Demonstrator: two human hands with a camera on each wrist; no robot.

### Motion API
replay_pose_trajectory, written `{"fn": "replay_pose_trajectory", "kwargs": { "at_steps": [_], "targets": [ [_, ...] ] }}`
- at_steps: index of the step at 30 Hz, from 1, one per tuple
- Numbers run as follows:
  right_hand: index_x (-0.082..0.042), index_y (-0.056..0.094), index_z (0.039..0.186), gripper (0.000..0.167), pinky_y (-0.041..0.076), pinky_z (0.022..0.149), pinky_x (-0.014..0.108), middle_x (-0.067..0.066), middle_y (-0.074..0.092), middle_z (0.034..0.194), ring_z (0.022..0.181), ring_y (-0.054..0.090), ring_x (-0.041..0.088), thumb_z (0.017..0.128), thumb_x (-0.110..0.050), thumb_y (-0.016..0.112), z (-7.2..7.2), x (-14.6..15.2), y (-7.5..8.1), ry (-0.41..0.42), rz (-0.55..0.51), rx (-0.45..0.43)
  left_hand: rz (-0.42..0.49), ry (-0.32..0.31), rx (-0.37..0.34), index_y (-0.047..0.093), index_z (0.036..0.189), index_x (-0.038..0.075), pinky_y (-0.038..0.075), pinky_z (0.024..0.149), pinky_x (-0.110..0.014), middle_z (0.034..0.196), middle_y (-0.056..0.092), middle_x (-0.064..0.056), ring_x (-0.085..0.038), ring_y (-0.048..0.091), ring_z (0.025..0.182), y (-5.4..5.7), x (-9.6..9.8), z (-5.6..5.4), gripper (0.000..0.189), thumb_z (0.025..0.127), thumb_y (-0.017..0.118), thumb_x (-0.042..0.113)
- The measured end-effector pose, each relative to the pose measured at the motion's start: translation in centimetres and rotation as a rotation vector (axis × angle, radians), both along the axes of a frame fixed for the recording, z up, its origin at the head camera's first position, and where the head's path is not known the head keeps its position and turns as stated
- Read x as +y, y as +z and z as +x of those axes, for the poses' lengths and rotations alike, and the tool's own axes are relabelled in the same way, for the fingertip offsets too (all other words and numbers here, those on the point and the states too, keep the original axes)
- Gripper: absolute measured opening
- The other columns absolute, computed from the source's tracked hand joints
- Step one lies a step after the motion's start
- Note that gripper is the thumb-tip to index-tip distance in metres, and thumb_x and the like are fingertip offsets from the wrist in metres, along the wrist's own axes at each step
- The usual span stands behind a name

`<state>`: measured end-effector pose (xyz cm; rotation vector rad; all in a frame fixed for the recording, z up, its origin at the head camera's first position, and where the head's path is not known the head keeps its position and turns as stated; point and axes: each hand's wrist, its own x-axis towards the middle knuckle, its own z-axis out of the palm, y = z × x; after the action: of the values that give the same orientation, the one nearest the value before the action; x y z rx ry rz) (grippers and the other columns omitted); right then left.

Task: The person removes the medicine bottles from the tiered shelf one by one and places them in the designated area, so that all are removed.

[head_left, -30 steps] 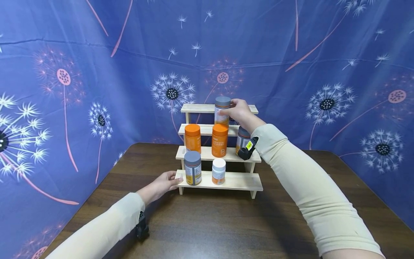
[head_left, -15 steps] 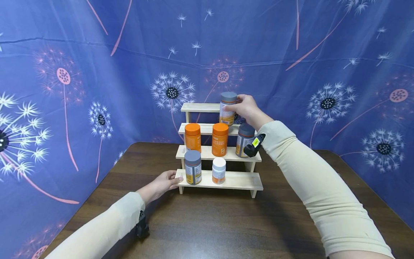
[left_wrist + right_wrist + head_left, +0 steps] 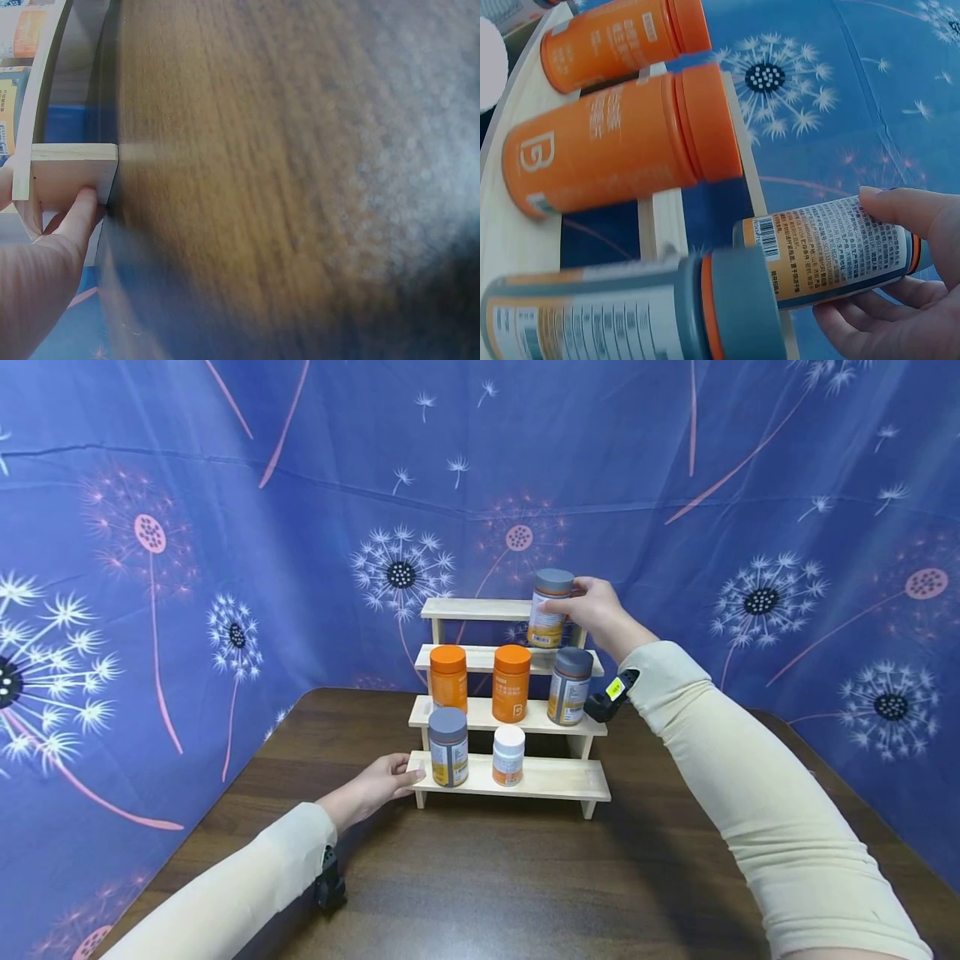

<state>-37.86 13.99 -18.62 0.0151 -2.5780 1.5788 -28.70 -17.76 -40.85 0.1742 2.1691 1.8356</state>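
My right hand (image 3: 596, 606) grips a grey-lidded supplement bottle (image 3: 550, 608) near the right end of the wooden tiered rack (image 3: 558, 785), upright at the third step. In the right wrist view the thumb lies on the label of this bottle (image 3: 832, 247) and the fingers are beneath it. My left hand (image 3: 381, 785) holds the left end of the lowest step; in the left wrist view a finger of this hand (image 3: 71, 225) touches the rack's leg (image 3: 71, 176). Below the held bottle stands another grey-lidded bottle (image 3: 570, 687) on the second step.
Two orange bottles, one at the left (image 3: 448, 681) and one in the middle (image 3: 511, 685), share the second step. On the lowest step stand a grey-lidded bottle (image 3: 448, 747) and a small white-capped bottle (image 3: 508, 756). A patterned blue cloth (image 3: 300, 527) hangs behind the dark wooden table (image 3: 480, 877).
My right hand has carried the grey-lidded bottle rightward, from behind the middle orange bottle to above the right grey-lidded one. The left hand has stayed on the rack.
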Motion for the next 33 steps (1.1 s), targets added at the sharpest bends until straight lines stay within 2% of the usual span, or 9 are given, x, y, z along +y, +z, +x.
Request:
{"fn": "replay_pose_trajectory", "kwargs": {
  "at_steps": [10,20,25,33],
  "targets": [
    [-0.008,0.041,0.145,0.067,0.04,0.111,0.051,0.015,0.048,0.143,0.131,0.047,0.032,0.088,-0.025,0.072,0.0,2.6,-0.5,-0.025,0.024,0.001,0.018,0.01,0.002,0.03,0.135,-0.021,0.052,0.101,-0.036,0.13,0.051,-0.033,-0.011,0.061,0.096,-0.2,0.1,0.0,0.047,0.099,0.049,0.002],
    [-0.006,0.034,0.149,0.073,0.035,0.114,0.054,0.017,0.043,0.147,0.135,0.041,0.034,0.089,-0.027,0.07,0.4,4.5,-0.8,-0.05,0.027,0.006,0.01,0.007,-0.005,0.029,0.137,-0.021,0.05,0.103,-0.038,0.133,0.048,-0.034,-0.013,0.061,0.099,0.0,0.2,0.2,0.048,0.1,0.048,0.003],
    [-0.006,0.031,0.15,0.076,0.035,0.113,0.054,0.018,0.042,0.147,0.135,0.041,0.035,0.089,-0.029,0.07,0.7,5.4,-0.9,-0.067,0.032,0.008,-0.006,0.003,0.003,0.029,0.137,-0.021,0.05,0.103,-0.039,0.133,0.048,-0.034,-0.014,0.06,0.1,0.0,0.1,0.2,0.049,0.1,0.05,0.004],
    [-0.004,0.034,0.148,0.075,0.036,0.113,0.054,0.02,0.042,0.146,0.135,0.041,0.036,0.089,-0.031,0.07,1.3,7.2,-1.1,-0.06,0.062,0.026,0.018,-0.005,0.008,0.031,0.135,-0.021,0.052,0.101,-0.036,0.129,0.052,-0.031,-0.011,0.061,0.097,-0.3,0.0,0.0,0.047,0.099,0.05,0.003]
  ]
}}
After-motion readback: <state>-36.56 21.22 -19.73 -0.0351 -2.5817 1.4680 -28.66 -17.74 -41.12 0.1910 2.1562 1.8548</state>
